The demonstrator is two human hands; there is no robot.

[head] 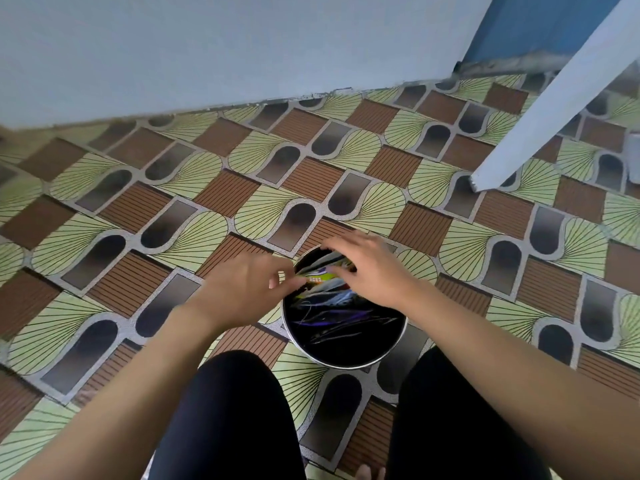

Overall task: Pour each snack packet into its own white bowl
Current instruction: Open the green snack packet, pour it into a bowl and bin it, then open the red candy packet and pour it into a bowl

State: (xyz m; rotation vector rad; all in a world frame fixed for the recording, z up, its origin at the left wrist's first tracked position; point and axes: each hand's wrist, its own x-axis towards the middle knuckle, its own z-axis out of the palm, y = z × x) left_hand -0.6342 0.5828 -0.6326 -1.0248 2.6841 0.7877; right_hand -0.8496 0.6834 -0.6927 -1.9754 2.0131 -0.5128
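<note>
Beneath and all around both hands spreads a smooth sheet floor [194, 209] printed with brown ribbed rectangles, pale green fans and dark arch shapes. Beyond the hands rises a plain matt pale wall [207, 46], and a white square-edged post [540, 112] slants down to the far right of the right hand. Nearer than the hands, two legs [235, 417] in black cloth flank a round bin [346, 365] with a shiny metal rim and a dark glossy inside holding crumpled foil wrappers [332, 317]. The left hand [242, 289] pinches the edge of a yellow-green snack packet [323, 276] over the bin's far side. The right hand [367, 268] lies spread over that packet; whether it grips cannot be told. The packet's red label is too blurred to read.
</note>
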